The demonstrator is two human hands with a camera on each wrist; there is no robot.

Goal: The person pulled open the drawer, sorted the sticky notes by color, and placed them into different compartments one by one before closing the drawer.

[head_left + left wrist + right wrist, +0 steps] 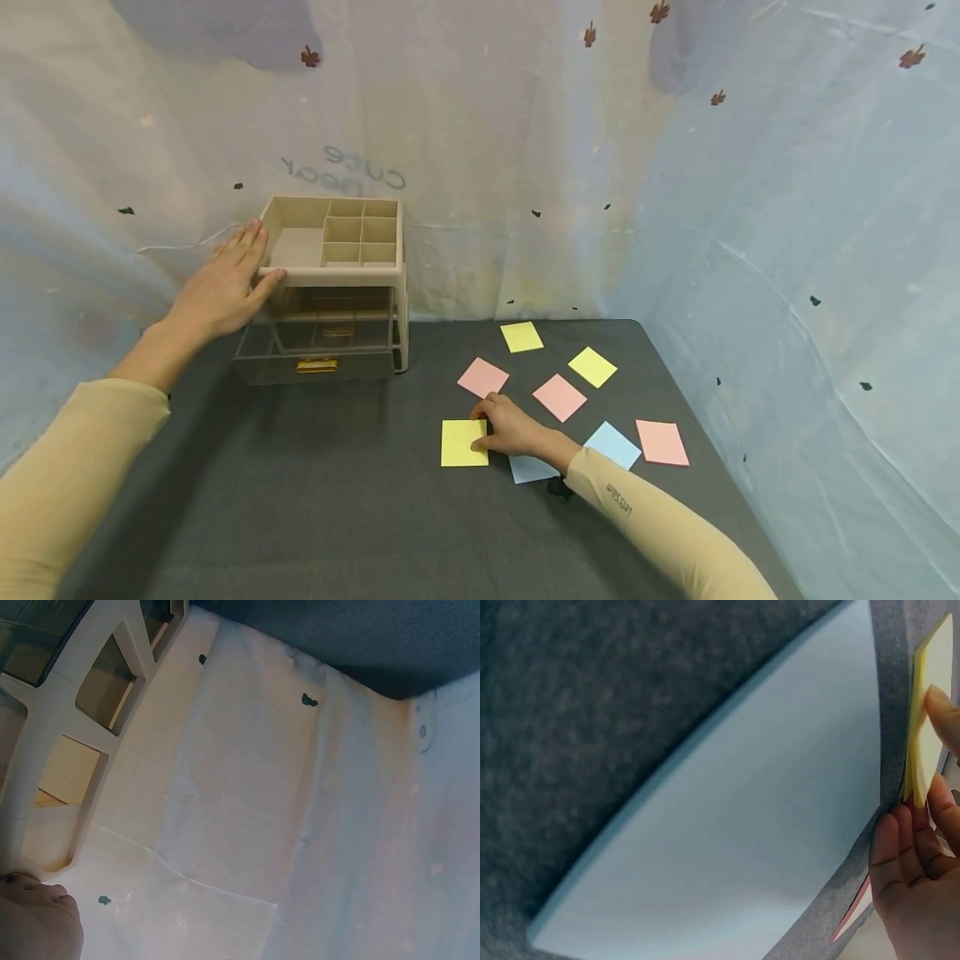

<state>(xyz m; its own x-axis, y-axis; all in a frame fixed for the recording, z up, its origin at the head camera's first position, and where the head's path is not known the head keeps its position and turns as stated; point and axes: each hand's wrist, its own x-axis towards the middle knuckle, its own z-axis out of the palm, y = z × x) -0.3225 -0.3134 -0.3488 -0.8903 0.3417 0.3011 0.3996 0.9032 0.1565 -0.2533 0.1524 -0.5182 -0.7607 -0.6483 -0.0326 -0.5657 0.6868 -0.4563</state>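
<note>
My left hand [221,287] rests on the left rim of a cream desktop organizer [326,277], its fingers fairly straight. In the left wrist view, part of that hand [37,919] shows beside the organizer's side frame [120,727]. Below the top compartments, a clear drawer [262,367] with a gold handle [317,366] is pulled out. My right hand [513,429] pinches the edge of a yellow sticky note pad [459,446] at the table's middle. In the right wrist view, thumb and fingers touch the yellow pad [930,712], with a blue pad [735,795] close to the camera.
Right of the organizer lie two other yellow pads [522,337], several pink pads [559,397] and two blue pads [613,446], one partly under the right wrist. They lie on a dark grey tabletop [337,500]. A patterned curtain [480,167] hangs behind and to the right.
</note>
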